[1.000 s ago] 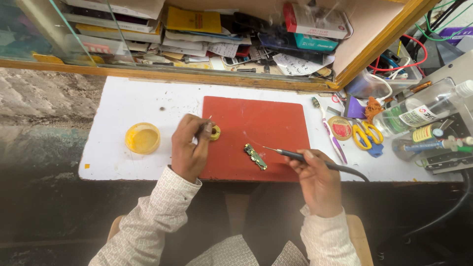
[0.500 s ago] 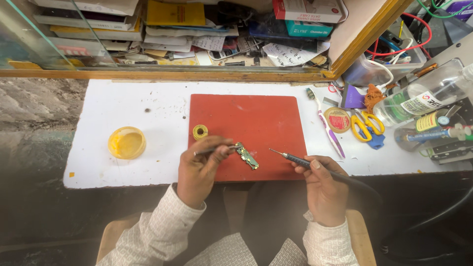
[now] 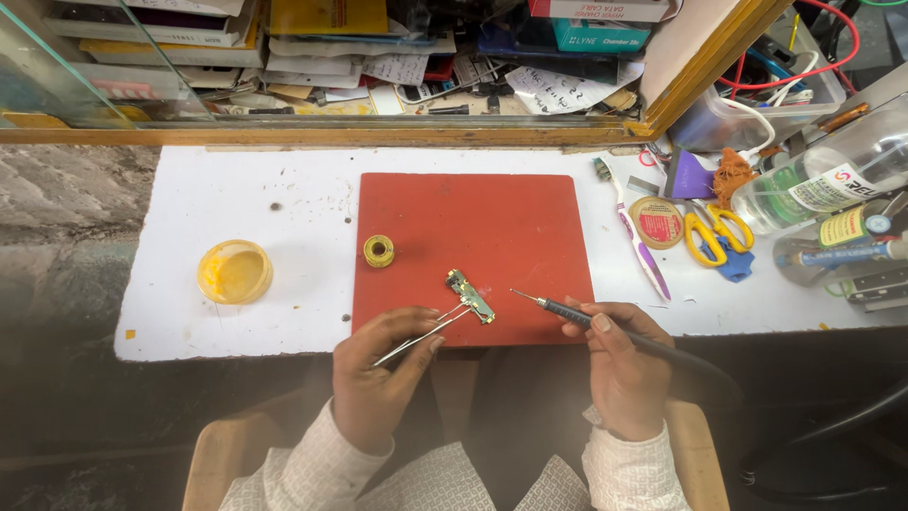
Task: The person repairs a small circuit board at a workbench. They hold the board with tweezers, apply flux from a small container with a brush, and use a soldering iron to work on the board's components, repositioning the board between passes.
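A white worktop [image 3: 236,203] runs across the middle of the frame, flat and matte, scuffed and speckled with small dark marks; above it, along the top of the frame, a wooden-edged shelf [image 3: 312,135] is crammed with papers, booklets and boxes, with a glass pane at the upper left; below the worktop the floor is dark. A red mat [image 3: 492,218], square with rounded corners and a dull, slightly rubbery look, lies at the centre of the worktop. At the right of the frame stand a clear plastic bottle [image 3: 818,180], yellow-handled scissors [image 3: 711,232], a round red-lidded tin [image 3: 656,222] and a toothbrush [image 3: 632,232] lying lengthways; at the left sits a shallow round yellow dish [image 3: 235,272]; on the mat's left edge rests a small yellow spool [image 3: 379,251].

The left hand [image 3: 378,374], lower centre, pinches thin metal tweezers [image 3: 421,338] between thumb and fingers, closed on them; the tweezer tips reach up and right to touch the lower end of a small green circuit board [image 3: 471,296], which lies flat on the lower part of the mat, narrow and oblong with metallic bits. The right hand [image 3: 619,369], lower right, is wrapped round a slim dark soldering iron [image 3: 567,312] like a pen; its fine tip points left, just beside the board but apart from it; a dark cable trails off to the right. Both wrists wear pale patterned cuffs.
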The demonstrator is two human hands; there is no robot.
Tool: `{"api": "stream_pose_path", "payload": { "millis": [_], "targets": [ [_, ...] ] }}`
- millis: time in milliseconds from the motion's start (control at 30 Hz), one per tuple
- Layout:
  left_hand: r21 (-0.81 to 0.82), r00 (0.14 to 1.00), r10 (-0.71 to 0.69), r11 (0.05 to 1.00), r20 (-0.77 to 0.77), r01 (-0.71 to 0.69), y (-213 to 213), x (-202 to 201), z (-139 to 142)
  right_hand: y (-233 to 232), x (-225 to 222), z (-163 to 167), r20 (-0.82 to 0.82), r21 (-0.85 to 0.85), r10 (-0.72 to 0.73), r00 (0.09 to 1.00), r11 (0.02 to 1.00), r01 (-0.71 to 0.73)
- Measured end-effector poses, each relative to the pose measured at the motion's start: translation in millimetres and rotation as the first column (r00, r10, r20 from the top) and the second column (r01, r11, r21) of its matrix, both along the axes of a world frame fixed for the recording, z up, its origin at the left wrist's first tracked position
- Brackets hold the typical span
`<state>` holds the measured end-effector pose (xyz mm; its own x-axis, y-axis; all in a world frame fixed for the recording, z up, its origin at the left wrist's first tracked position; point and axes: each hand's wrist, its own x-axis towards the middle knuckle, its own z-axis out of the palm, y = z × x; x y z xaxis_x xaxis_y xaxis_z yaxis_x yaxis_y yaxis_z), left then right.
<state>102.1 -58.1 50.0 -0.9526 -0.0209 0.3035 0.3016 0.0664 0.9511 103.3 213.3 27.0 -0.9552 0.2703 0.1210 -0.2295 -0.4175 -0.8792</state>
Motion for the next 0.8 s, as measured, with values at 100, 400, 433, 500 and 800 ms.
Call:
{"api": "stream_pose_path", "payload": {
  "millis": [100,400,433,500,800],
  "targets": [
    [-0.072,0.991,0.010,0.997,-0.131,-0.020,3.9,-3.1,-6.2,0.2,0.9,-1.0,-0.004,0.002,0.009,1.000,1.000,-0.009],
    [-0.042,1.000,0.023,0.999,-0.017,-0.023,-0.8,-6.8,-11.1,-3.3,2.9,-4.1,-0.036,0.155,0.011,0.999,0.988,-0.005],
    [-0.035,0.999,0.029,0.999,-0.018,-0.029,-0.6,-7.2,-11.1,-4.1,3.0,-4.4,-0.062,0.192,0.018,0.998,0.981,-0.006],
    [-0.022,0.999,0.040,0.999,-0.019,-0.040,0.3,-8.5,-11.5,-4.4,4.5,-4.1,-0.053,0.260,0.033,0.998,0.965,-0.018],
    [0.032,0.997,0.032,0.999,0.073,-0.034,3.5,-12.9,-11.4,-9.7,5.3,-5.4,0.002,0.290,0.045,0.999,0.956,-0.043]
  ]
}}
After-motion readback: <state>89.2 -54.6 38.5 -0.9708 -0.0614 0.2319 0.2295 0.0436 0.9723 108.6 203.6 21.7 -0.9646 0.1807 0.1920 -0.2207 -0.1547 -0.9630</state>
